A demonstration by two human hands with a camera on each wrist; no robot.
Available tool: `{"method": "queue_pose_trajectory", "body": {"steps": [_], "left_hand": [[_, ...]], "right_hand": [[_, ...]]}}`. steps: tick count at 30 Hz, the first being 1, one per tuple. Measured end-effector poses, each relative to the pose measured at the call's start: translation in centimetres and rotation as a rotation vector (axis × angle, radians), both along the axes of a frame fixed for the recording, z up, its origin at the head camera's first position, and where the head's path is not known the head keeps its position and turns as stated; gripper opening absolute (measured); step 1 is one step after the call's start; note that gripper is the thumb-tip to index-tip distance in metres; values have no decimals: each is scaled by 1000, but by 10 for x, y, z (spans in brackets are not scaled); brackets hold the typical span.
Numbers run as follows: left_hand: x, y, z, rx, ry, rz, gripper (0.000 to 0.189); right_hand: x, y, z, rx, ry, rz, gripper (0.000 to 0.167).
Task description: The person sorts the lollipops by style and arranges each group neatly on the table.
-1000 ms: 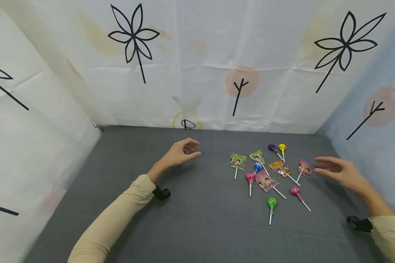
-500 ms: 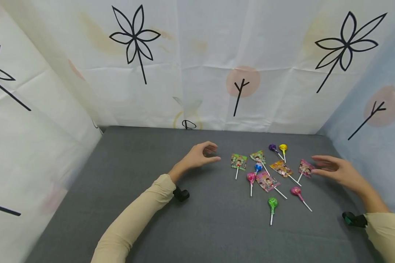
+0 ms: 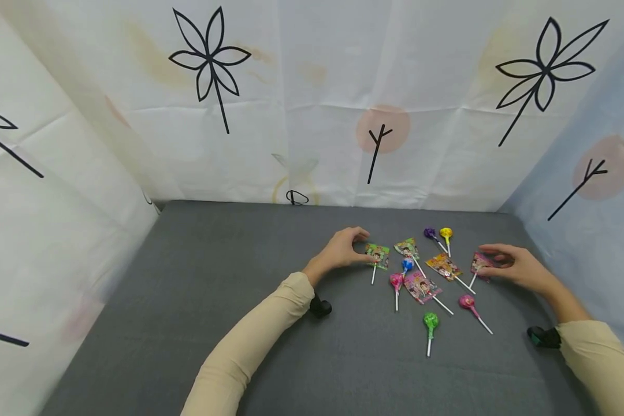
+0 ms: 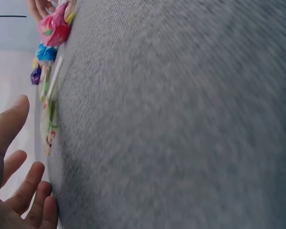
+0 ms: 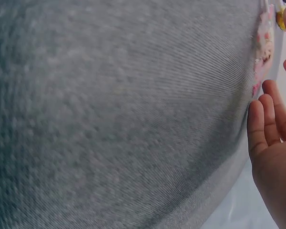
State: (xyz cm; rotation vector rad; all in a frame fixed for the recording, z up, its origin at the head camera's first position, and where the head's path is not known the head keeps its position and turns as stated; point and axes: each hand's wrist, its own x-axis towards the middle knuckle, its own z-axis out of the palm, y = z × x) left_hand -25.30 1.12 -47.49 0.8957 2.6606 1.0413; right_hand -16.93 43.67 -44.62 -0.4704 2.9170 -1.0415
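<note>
My left hand (image 3: 339,249) reaches over the left side of a flat green-wrapped lollipop (image 3: 381,252), thumb and fingers spread apart; the left wrist view shows the gap between them. At the right, my right hand (image 3: 525,268) has its thumb and fingers on either side of a pink-wrapped lollipop (image 3: 478,262), covering part of the wrapper. In the right wrist view its fingers are fairly straight, close beside the pink wrapper (image 5: 264,45). Between the hands lie another green-wrapped lollipop (image 3: 407,247), an orange-wrapped one (image 3: 443,266) and a larger pink-wrapped one (image 3: 420,286).
Round lollipops lie among the flat ones: purple (image 3: 429,233), yellow (image 3: 446,232), blue (image 3: 407,264) and two pink, one (image 3: 396,280) left and one (image 3: 467,301) right. A green one (image 3: 430,319) lies nearest. The grey tabletop (image 3: 213,277) meets a patterned curtain (image 3: 317,133) behind.
My left hand has moved right, from bare table to the green-wrapped lollipop. My right hand has shifted slightly left over the pink-wrapped lollipop. The lollipops stay where they were.
</note>
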Motion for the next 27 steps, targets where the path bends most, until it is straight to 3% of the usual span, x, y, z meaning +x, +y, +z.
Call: {"method": "queue_pose_trajectory", "body": {"steps": [8, 14, 27], "left_hand": [[2, 9, -4, -101, 74, 26, 64], [2, 12, -6, -148, 107, 9, 67], [1, 15, -5, -251, 58, -6, 59]], "right_hand": [[-6, 3, -9, 37, 18, -5, 55], [-5, 1, -11, 84, 8, -21, 55], [-6, 0, -10, 105, -4, -20, 53]]}}
